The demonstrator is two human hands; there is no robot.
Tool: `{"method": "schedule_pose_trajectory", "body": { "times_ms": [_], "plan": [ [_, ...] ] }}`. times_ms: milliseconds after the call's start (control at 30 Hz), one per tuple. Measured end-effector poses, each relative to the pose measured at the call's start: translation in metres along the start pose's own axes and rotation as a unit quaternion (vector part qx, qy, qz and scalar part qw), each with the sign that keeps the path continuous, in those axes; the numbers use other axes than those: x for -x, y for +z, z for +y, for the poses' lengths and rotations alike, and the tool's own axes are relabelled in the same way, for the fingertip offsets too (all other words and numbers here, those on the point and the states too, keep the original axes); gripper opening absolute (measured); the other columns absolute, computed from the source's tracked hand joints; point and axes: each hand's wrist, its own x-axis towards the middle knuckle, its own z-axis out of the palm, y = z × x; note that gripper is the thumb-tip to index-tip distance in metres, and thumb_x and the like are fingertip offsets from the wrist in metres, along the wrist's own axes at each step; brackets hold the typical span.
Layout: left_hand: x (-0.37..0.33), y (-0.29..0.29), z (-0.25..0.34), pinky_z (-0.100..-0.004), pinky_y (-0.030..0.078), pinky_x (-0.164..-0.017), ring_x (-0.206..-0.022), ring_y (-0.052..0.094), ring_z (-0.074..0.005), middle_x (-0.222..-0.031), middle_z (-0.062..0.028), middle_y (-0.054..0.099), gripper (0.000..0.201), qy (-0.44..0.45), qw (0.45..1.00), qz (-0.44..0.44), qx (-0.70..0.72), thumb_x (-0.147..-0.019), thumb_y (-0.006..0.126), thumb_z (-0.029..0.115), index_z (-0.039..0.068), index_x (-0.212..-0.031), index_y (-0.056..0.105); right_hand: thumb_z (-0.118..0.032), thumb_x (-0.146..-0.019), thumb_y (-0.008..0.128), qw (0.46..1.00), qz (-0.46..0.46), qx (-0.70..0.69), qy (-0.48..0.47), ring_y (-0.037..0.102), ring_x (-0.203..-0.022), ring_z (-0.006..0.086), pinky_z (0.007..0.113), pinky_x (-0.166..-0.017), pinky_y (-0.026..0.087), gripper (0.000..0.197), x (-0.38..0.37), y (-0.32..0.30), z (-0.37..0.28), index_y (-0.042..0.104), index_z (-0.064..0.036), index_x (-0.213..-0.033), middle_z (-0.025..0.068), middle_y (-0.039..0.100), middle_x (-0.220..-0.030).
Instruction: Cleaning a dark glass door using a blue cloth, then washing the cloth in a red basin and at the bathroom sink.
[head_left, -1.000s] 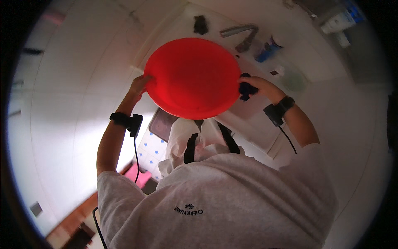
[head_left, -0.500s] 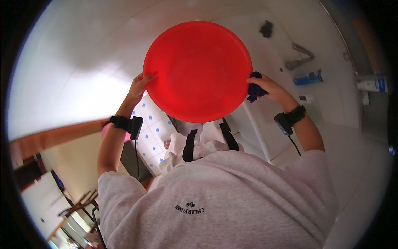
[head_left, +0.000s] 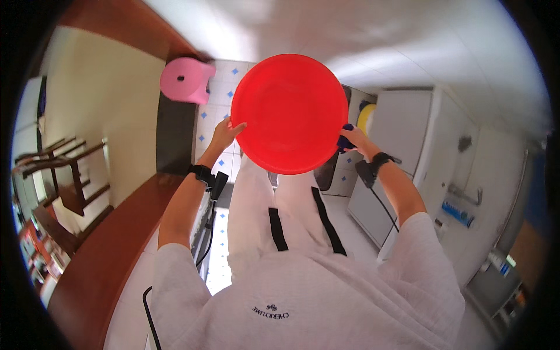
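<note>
A round red plastic basin [head_left: 290,114] is held up in front of me, its inside facing me. My left hand [head_left: 226,135] is closed on its left rim, with the thumb over the edge. On the opposite side my right hand [head_left: 360,143] grips the rim and also clasps a bunched dark blue cloth [head_left: 345,141] against it. The fingers behind the rim are hidden on both sides. Nothing shows inside the basin.
A pink stool [head_left: 188,80] stands on the blue-dotted tile floor at the far left. A brown wooden frame [head_left: 111,251] runs along my left, with wooden chairs [head_left: 70,181] beyond. On the right are a pale panel [head_left: 396,128], a faucet [head_left: 466,193] and a blue package [head_left: 457,214].
My view has swung left, bringing the stool and wooden frame into sight. The basin, still in both hands, sits lower in view and looks smaller. The faucet has shifted right.
</note>
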Motion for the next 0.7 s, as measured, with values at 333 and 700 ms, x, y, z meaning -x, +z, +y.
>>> {"method": "schedule_pose_trajectory", "body": {
  "times_ms": [333, 700],
  "plan": [
    [-0.151, 0.020, -0.341, -0.0310, 0.044, -0.069, -0.078, 0.059, -0.0211, -0.084, -0.0112, 0.061, 0.043, -0.130, 0.954, 0.198, -0.186, -0.070, 0.063, 0.037, 0.004, -0.097, 0.056, -0.020, -0.066, 0.061, 0.963, 0.015, 0.151, -0.225, 0.058, -0.056, 0.0192, 0.030, -0.039, 0.047, 0.040, -0.360, 0.080, 0.008, 0.048, 0.0006, -0.098, 0.0116, 0.057, -0.074],
    [-0.172, -0.028, -0.432, -0.0298, 0.043, -0.066, -0.070, 0.057, -0.0198, -0.078, -0.0097, 0.060, 0.046, -0.232, 0.947, 0.220, -0.013, -0.071, 0.059, 0.044, 0.003, -0.090, 0.057, -0.020, -0.066, 0.063, 0.941, 0.071, 0.288, -0.163, 0.059, -0.065, 0.0191, 0.030, -0.046, 0.050, 0.040, -0.403, 0.183, -0.041, 0.051, 0.0009, -0.098, 0.0123, 0.057, -0.082]
  ]
}}
